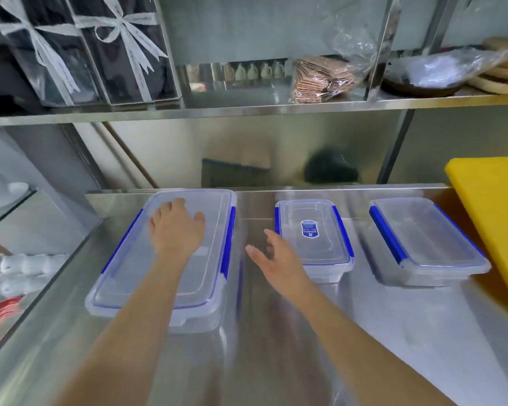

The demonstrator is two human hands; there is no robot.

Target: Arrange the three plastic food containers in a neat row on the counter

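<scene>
Stainless steel makes up the surface [305, 332], over which a shelf [247, 108] of wrapped goods is mounted. Three lidded plastic containers with blue clips are set out across it, apart from one another. The large container [165, 259] is placed at the left, and the left hand [175, 227] is laid flat on its lid, fingers spread. The labelled middle container [313, 238] is approached by the right hand [276, 256], which is held open with fingers loosely spread beside the container's left edge; contact cannot be confirmed. The right container [425, 241] is turned at an angle and is seen just beside a yellow cutting board [493, 218]. The step in hand is judged to be alignment: the row is roughly formed but not yet squared. Next, the middle container would need to be gripped and evened with its neighbours, and the right container straightened. Room on that side is limited by the board.
</scene>
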